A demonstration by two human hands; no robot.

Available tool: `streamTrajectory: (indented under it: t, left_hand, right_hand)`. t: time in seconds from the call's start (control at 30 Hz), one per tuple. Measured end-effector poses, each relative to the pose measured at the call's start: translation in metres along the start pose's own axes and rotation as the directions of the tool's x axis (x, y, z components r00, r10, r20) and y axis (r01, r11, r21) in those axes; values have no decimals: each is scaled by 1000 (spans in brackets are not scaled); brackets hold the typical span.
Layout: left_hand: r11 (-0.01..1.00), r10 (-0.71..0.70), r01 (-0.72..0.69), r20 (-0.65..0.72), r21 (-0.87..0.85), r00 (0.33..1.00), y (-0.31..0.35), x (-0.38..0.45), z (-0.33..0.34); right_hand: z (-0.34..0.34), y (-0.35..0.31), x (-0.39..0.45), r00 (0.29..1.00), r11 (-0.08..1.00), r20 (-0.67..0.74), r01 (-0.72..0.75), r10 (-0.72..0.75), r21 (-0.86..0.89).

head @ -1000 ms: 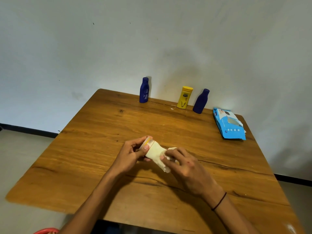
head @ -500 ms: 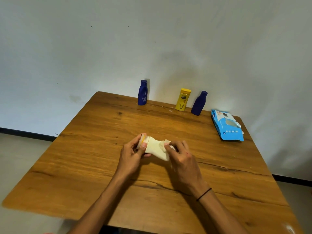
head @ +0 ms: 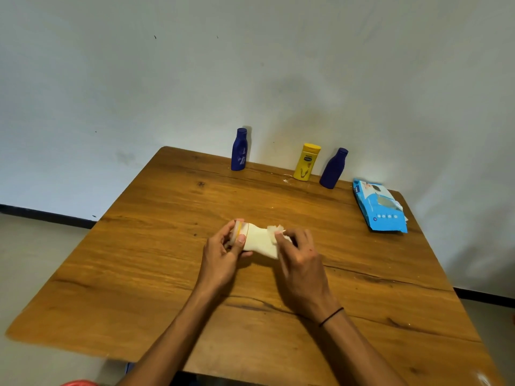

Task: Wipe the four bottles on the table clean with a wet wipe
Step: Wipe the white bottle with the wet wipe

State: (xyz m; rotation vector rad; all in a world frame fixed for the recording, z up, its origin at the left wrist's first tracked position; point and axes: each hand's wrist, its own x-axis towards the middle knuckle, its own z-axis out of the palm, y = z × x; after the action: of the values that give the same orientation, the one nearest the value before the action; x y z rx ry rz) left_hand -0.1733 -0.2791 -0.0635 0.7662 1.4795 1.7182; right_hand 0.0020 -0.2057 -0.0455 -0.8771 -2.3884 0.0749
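Note:
A cream-white bottle (head: 257, 240) lies on its side over the middle of the wooden table (head: 156, 246). My left hand (head: 223, 254) grips its cap end between thumb and fingers. My right hand (head: 299, 260) pinches a crumpled white wet wipe (head: 276, 229) against the bottle's other end. Three more bottles stand upright along the far edge by the wall: a dark blue bottle (head: 239, 150) on the left, a yellow bottle (head: 306, 162) in the middle and a second dark blue bottle (head: 333, 169) to its right.
A blue pack of wet wipes (head: 380, 207) lies flat near the table's far right corner, its flap partly lifted. A grey wall rises right behind the table. Floor shows on the left, with something red at the bottom edge.
Both hands and the white bottle have shifted slightly away from me on the table. The wipe has slid along the bottle toward its right end. The other bottles have not moved.

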Motion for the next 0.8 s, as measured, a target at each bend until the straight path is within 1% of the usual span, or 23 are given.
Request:
streamTrajectory:
  t: [0.07,0.1,0.17,0.23,0.27,0.3,0.33,0.43,0.5,0.57,0.63,0.73,0.8]
  left_hand:
    - [999,21,-21,2,39,1000,-2,-3,1]
    - [998,32,-32,-8,50,999,-2,-4,1]
    - [998,49,-48,-46,26,998,-2,-5,-1]
    - [998,44,-46,-81,-32,996,0,-5,-7]
    - [998,34,-39,-90,-58,995,0,-5,-11]
    - [996,33,-40,-92,-76,995,2,-5,-14]
    - [996,37,-44,-92,-81,995,1,-6,-16]
    - [998,35,-39,-69,-55,997,0,-9,-14]
    - [999,26,-28,-41,-41,999,1,-11,-9]
    - [1000,26,-26,2,0,1000,3,-11,-2]
    - [999,22,-23,32,33,999,8,-9,2]
    - [996,33,-36,33,85,999,17,-2,4]
    - [995,27,-29,28,94,999,19,4,4]
  right_hand:
    - [4,-8,13,998,998,-35,-54,54,-17]
    - [7,-17,18,998,999,-41,-43,42,-18]
    - [9,-37,21,998,998,-19,58,-58,-5]
    - [10,-48,14,977,977,19,211,-211,9]
    - [10,-47,9,967,968,25,252,-252,8]
    - [10,-42,4,968,968,21,251,-251,11]
    - [9,-36,0,977,977,7,214,-214,10]
    - [6,-22,-3,998,999,-61,30,-31,-15]
    - [4,-23,6,995,999,-99,-26,24,-25]
    - [3,-31,17,993,999,-118,-31,28,-23]
    - [7,-36,24,995,999,-97,-27,31,35]
    - [15,-30,27,998,985,-45,-25,33,169]
    - [20,-17,27,1000,987,-10,15,-14,158]
